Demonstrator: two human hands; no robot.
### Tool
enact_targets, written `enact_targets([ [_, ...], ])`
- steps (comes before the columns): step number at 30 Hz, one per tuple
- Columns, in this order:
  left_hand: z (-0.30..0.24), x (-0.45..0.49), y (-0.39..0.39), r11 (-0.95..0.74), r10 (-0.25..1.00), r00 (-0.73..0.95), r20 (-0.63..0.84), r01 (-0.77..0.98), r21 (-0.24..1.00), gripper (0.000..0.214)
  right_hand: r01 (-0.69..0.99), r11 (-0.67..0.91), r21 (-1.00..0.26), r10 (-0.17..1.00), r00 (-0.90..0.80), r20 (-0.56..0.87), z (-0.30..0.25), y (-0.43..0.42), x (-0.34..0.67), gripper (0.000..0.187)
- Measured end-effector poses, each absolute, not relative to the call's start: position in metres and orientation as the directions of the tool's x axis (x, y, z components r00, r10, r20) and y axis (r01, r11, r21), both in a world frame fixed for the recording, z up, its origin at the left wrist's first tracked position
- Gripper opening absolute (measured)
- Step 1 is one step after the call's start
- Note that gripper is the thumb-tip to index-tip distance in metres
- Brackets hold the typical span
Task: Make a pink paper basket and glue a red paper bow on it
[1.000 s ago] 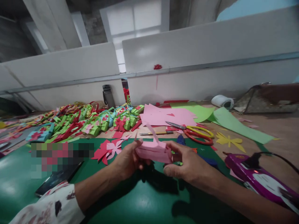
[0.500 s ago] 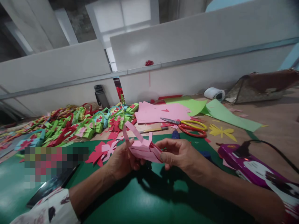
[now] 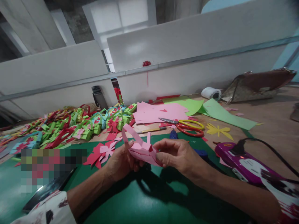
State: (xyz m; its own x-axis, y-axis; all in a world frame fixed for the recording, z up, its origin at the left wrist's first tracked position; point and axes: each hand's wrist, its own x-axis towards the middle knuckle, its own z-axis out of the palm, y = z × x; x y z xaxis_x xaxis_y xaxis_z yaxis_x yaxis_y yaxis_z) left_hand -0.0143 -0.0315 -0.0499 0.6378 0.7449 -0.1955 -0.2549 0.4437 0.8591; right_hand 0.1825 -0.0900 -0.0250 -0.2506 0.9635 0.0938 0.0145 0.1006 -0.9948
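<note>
Pink folded-paper basket (image 3: 141, 149) w/ looped strip handle is held just above the near green mat (image 3: 144, 202), mid-scene. Left hand (image 3: 121, 160) clasps its left end and right hand (image 3: 177, 154) pinches its right end, squeezing the folds from both sides. Purple corded tool (image 3: 243, 161) lies near right, w/in reach.

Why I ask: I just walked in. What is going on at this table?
A person holds a pink folded-paper basket with a looped handle in both hands above the green mat: the left hand grips its left end, the right hand pinches its right end. Behind lie a heap of green, red and blue paper baskets, pink paper sheets and yellow-handled scissors.
</note>
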Motion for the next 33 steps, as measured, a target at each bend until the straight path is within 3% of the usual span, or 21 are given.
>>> enact_targets([
  [5,-0.0491,-0.0130,-0.0336,0.391,0.757,0.635,-0.155,-0.250,0.886,0.048,0.040,0.173,-0.984,0.961,-0.226,0.159,-0.0211,-0.0900,0.1812,0.020],
  [21,-0.0501,-0.0106,-0.0348,0.346,0.763,0.631,-0.140,-0.216,0.913,0.048,0.106,0.189,-0.976,0.969,-0.178,0.168,-0.0159,-0.0950,0.1778,0.011],
  [33,-0.0526,-0.0113,-0.0291,0.467,0.719,0.656,-0.227,-0.215,0.858,0.042,0.226,0.282,-0.932,0.959,-0.079,0.271,-0.0176,-0.0955,0.1784,0.018],
])
